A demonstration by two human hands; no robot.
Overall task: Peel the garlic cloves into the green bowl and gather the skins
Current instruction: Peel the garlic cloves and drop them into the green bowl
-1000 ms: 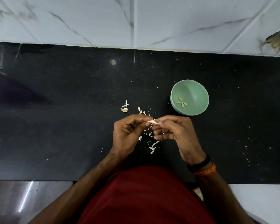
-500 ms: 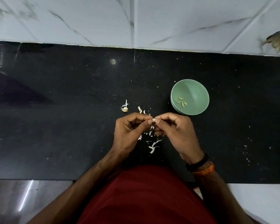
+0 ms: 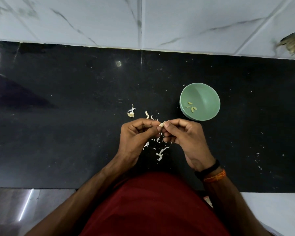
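At the left of the black table (image 3: 58,133) we leave the garlic root stub (image 3: 131,114) lying, and just right of it our left hand (image 3: 136,137) pinches one end of the garlic clove (image 3: 161,124) in curled fingers, over the scattered skins (image 3: 160,150). Our right hand (image 3: 186,138) pinches the other end; compared with a second ago less of the clove shows between the fingertips, so we judge the peeling to be underway, not finished. Farther right the green bowl (image 3: 209,94) holds a few peeled cloves (image 3: 191,107), and this one has yet to join them.
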